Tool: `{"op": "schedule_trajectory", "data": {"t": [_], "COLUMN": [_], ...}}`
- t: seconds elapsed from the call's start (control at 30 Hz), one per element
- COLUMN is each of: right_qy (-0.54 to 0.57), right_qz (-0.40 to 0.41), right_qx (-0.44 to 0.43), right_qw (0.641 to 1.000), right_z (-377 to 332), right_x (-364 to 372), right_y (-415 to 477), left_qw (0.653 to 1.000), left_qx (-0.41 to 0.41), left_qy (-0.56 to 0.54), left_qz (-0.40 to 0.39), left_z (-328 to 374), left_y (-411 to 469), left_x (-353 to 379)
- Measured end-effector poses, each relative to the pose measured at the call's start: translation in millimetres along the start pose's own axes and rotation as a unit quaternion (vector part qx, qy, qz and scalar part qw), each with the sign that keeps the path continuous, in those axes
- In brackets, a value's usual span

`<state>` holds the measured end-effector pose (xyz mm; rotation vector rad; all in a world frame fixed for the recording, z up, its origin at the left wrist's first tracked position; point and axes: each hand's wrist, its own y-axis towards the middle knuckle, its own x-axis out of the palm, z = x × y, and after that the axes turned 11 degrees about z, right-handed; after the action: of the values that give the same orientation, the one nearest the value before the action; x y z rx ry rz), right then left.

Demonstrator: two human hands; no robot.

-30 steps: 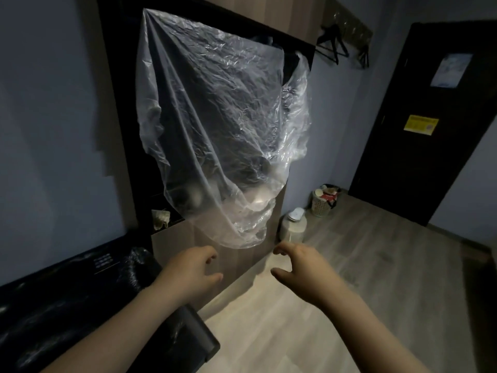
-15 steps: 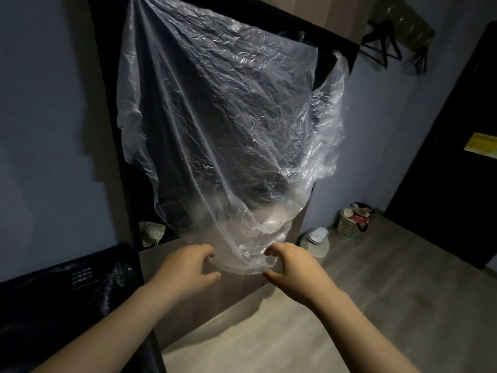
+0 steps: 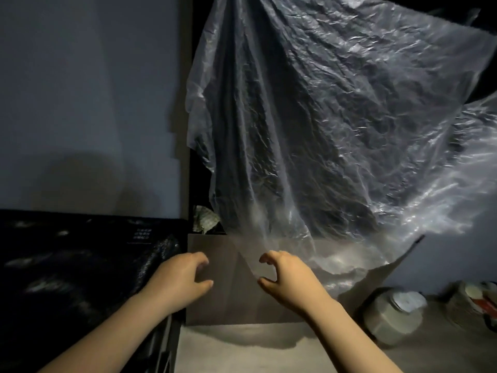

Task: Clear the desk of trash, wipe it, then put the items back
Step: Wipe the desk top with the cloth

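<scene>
Both hands reach for a clear plastic bag in mid-air.

The bag [image 3: 336, 125] billows at twelve o'clock from my fingers, its tail hanging down. My right hand [image 3: 287, 278] is nearer, fingers curled apart, almost touching; my left hand [image 3: 183, 281] is likewise empty.

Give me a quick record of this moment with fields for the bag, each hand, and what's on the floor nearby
bag: clear plastic bag, billowed out in the air above both hands
left hand: fingers curled, open, not touching the bag
right hand: thumb and fingers apart, at the bag's lower edge; contact unclear
floor, right: pale lidded container, a blurred bin of trash beyond it
left: dark glossy furniture
</scene>
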<state>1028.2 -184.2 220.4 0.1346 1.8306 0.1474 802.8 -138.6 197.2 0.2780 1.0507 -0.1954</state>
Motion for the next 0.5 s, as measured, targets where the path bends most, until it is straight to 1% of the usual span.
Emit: {"op": "schedule_trajectory", "data": {"t": [0.13,0.23,0.5], "right_qy": [0.021,0.034,0.076], "right_qz": [-0.036,-0.051,-0.054], "right_qx": [-0.048,-0.064,-0.024], "right_qw": [0.998,0.996,0.995], "right_z": [-4,-10,-17], "right_x": [31,55,119], "right_y": [40,73,160], "left_qw": [0.997,0.994,0.988], "left_qx": [-0.072,-0.112,-0.154], "left_qy": [0.003,0.001,-0.008], "left_qz": [0.001,0.002,0.001], "left_z": [-25,-47,-97], "left_y": [5,16,69], "left_x": [5,9,19]}}
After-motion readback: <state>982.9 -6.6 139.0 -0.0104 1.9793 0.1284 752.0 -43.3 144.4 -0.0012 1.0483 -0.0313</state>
